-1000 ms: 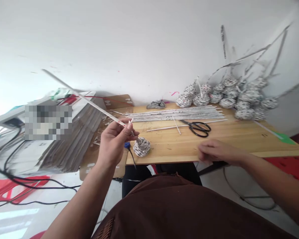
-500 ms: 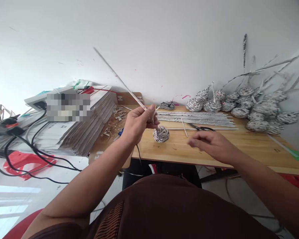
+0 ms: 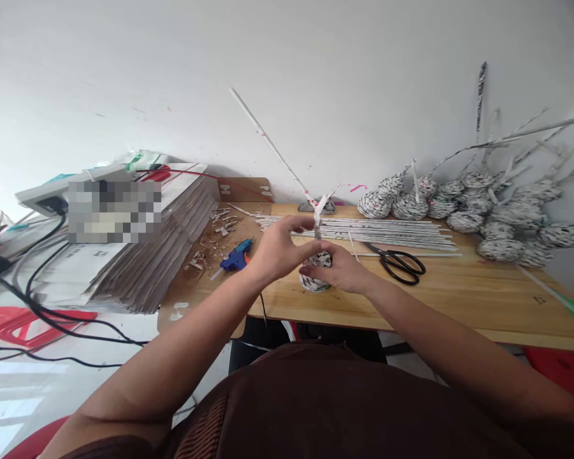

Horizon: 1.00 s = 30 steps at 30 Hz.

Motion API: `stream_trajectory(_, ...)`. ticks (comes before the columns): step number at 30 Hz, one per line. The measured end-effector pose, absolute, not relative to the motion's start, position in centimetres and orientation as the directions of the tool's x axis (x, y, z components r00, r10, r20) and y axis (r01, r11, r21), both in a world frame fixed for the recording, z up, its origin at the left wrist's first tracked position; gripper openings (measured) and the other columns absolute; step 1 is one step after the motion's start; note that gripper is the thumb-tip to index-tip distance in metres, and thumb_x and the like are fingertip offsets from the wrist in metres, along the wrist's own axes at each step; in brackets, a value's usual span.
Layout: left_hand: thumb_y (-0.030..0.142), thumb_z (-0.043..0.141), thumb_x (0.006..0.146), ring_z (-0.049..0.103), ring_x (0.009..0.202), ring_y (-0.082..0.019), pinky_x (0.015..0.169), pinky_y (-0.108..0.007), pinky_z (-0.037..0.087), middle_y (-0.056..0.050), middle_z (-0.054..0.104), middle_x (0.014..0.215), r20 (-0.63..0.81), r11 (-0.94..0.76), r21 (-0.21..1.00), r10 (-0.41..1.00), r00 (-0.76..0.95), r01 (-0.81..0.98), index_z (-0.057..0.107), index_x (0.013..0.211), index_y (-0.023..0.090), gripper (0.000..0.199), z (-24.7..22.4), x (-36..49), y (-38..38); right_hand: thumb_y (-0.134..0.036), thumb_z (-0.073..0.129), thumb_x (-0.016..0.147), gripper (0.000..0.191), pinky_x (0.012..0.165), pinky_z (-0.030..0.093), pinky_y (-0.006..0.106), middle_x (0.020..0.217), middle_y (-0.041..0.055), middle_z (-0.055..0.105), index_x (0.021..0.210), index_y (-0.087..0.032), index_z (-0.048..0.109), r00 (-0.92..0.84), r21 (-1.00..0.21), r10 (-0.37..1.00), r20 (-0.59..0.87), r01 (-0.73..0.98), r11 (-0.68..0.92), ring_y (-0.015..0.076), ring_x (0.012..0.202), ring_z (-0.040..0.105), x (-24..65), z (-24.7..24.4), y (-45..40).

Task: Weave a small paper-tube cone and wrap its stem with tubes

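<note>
A small ball woven from rolled newspaper strips (image 3: 314,282) is upright low over the table, its lower side showing under my hands. From its top rises a white paper stem (image 3: 318,217) with a short forked tip, and a long thin paper stick (image 3: 272,145) slants up and left from it. My right hand (image 3: 340,269) is closed on the ball's near and right side, thumb and fingers against the weave. My left hand (image 3: 284,250) curls loosely round the neck, thumb across the ball's top and fingers beside the stem. The far side of the grip is hidden.
Rolled paper sticks (image 3: 392,231) lie behind the hands, with black scissors (image 3: 397,262) to the right. Several woven balls (image 3: 500,223) are heaped at the back right. On the left are a blue glue gun (image 3: 236,256), paper scraps, cables and a tall paper stack (image 3: 143,255).
My right hand has come left from beside the scissors and taken hold of the ball. My left hand has shifted from the stem's top down to its neck, and the stick has moved right.
</note>
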<state>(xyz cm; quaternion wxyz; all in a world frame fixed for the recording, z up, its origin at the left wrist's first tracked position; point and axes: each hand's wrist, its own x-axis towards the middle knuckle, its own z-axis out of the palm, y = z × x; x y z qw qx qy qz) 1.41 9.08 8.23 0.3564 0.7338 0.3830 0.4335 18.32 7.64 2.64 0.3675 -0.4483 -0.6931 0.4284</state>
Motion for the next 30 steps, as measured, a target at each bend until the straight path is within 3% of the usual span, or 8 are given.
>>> stream_trajectory(3, 0.024, 0.070, 0.079, 0.059, 0.072, -0.015, 0.066, -0.027, 0.043, -0.002, 0.067, 0.075, 0.366, -0.536, 0.670, 0.840, 0.400, 0.513, 0.069, 0.076, 0.018, 0.007, 6.8, 1.2, 9.4, -0.034, 0.075, 0.072, 0.034, 0.080, 0.048, 0.032, 0.095, 0.0011, 0.069, 0.100, -0.019, 0.064, -0.325, -0.881, 0.933, 0.157, 0.382, 0.281, 0.0203, 0.090, 0.063, 18.0, 2.6, 8.0)
stream_trajectory(6, 0.017, 0.064, 0.079, 0.058, 0.071, -0.018, 0.066, -0.029, 0.040, -0.003, 0.064, 0.069, 0.368, -0.597, 0.468, 0.802, 0.470, 0.652, 0.061, 0.064, 0.018, 0.016, 6.8, 1.5, 9.6, -0.031, 0.070, 0.072, 0.021, 0.071, 0.045, 0.030, 0.084, 0.0004, 0.068, 0.087, -0.019, 0.062, -0.307, -0.829, 0.944, 0.121, 0.492, 0.266, 0.0197, 0.082, 0.063, 17.5, 2.4, 8.4)
stream_trajectory(8, 0.016, 0.065, 0.077, 0.058, 0.073, -0.019, 0.066, -0.030, 0.039, -0.004, 0.063, 0.069, 0.360, -0.600, 0.412, 0.798, 0.483, 0.686, 0.058, 0.061, 0.018, 0.018, 7.1, 1.7, 9.8, -0.030, 0.068, 0.072, 0.017, 0.068, 0.044, 0.029, 0.082, 0.0005, 0.068, 0.082, -0.019, 0.060, -0.281, -0.803, 0.952, 0.119, 0.537, 0.259, 0.0198, 0.080, 0.062, 17.3, 2.1, 8.7)
stream_trajectory(14, 0.032, 0.063, 0.083, 0.054, 0.063, -0.013, 0.062, -0.025, 0.040, 0.001, 0.061, 0.065, 0.331, -0.480, 0.766, 0.864, 0.379, 0.426, 0.062, 0.071, 0.018, 0.019, 6.2, 1.8, 10.8, -0.034, 0.071, 0.071, 0.020, 0.066, 0.043, 0.028, 0.076, -0.0012, 0.066, 0.081, -0.021, 0.061, -0.302, -0.812, 0.951, 0.066, 0.538, 0.227, 0.0166, 0.071, 0.061, 18.0, 2.1, 8.8)
stream_trajectory(19, 0.037, 0.065, 0.082, 0.048, 0.059, -0.011, 0.056, -0.023, 0.037, 0.003, 0.054, 0.059, 0.325, -0.432, 0.802, 0.895, 0.305, 0.412, 0.059, 0.065, 0.017, 0.027, 5.4, 2.4, 11.1, -0.029, 0.070, 0.071, 0.017, 0.063, 0.042, 0.027, 0.072, -0.0011, 0.064, 0.076, -0.020, 0.057, -0.339, -0.805, 0.939, 0.057, 0.541, 0.244, 0.0158, 0.068, 0.059, 18.3, 2.1, 8.7)
stream_trajectory(21, 0.041, 0.064, 0.083, 0.055, 0.065, -0.013, 0.055, -0.022, 0.041, 0.000, 0.062, 0.070, 0.294, -0.382, 0.871, 0.909, 0.296, 0.310, 0.065, 0.081, 0.017, 0.023, 5.7, 2.7, 11.2, -0.030, 0.071, 0.072, 0.018, 0.063, 0.042, 0.027, 0.073, -0.0010, 0.063, 0.077, -0.020, 0.058, -0.350, -0.831, 0.936, 0.042, 0.508, 0.227, 0.0157, 0.069, 0.058, 18.4, 1.9, 8.7)
stream_trajectory(24, 0.049, 0.059, 0.086, 0.059, 0.070, -0.015, 0.049, -0.021, 0.044, -0.005, 0.066, 0.082, 0.223, -0.265, 0.955, 0.938, 0.266, 0.134, 0.065, 0.096, 0.016, 0.034, 6.7, 3.1, 11.2, -0.036, 0.073, 0.074, 0.023, 0.064, 0.042, 0.028, 0.076, -0.0004, 0.064, 0.083, -0.020, 0.059, -0.349, -0.857, 0.936, 0.042, 0.469, 0.213, 0.0161, 0.071, 0.058, 18.5, 1.5, 8.8)
stream_trajectory(30, 0.046, 0.066, 0.082, 0.058, 0.063, -0.011, 0.051, -0.019, 0.046, -0.004, 0.065, 0.073, 0.174, -0.168, 0.985, 0.956, 0.235, -0.049, 0.063, 0.074, 0.015, 0.033, 8.3, 3.9, 10.3, -0.045, 0.076, 0.074, 0.031, 0.065, 0.041, 0.027, 0.078, 0.0003, 0.064, 0.085, -0.020, 0.060, -0.379, -0.857, 0.922, 0.082, 0.445, 0.259, 0.0167, 0.072, 0.057, 19.0, 1.3, 8.5)
